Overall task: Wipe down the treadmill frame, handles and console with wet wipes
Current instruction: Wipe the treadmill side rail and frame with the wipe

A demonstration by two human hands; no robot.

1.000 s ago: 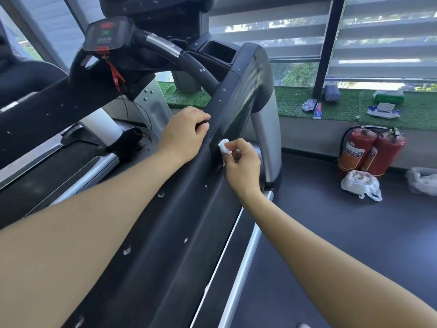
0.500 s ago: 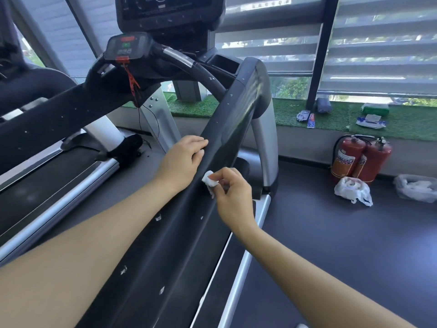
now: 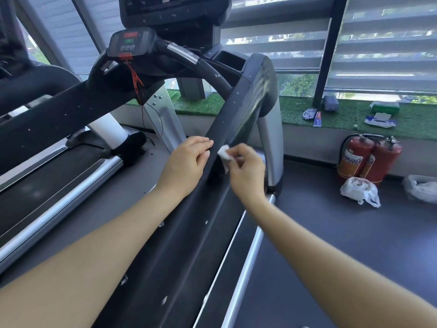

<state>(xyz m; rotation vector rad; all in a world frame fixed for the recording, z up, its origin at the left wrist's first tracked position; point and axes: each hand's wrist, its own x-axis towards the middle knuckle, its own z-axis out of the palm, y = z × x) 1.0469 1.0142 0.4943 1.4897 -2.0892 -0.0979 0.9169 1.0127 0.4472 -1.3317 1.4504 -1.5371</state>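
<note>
One wipe (image 3: pixel 223 155), two hands (two extinguishers (image 3: pixel 369 159))

Black treadmill side rail (image 3: pixel 189 233), speckled with white flecks, sloping up to a rounded glossy top. Small crumpled white wet wipe (image 3: pixel 223 155) pressed against rail's upper face, pinched at its lower edge. Curved black handle (image 3: pixel 201 65) with silver band above. Small console (image 3: pixel 128 43) showing red and green buttons.

**Both hands slide back down the side rail**

The right hand (image 3: pixel 246 171), pinching the balled wet wipe (image 3: pixel 223 155), has drawn toward the person along the black side rail (image 3: pixel 179 233). The left hand (image 3: pixel 186 162) followed, its fingers now lying flatter, seemingly loosened from their earlier grip.
</note>
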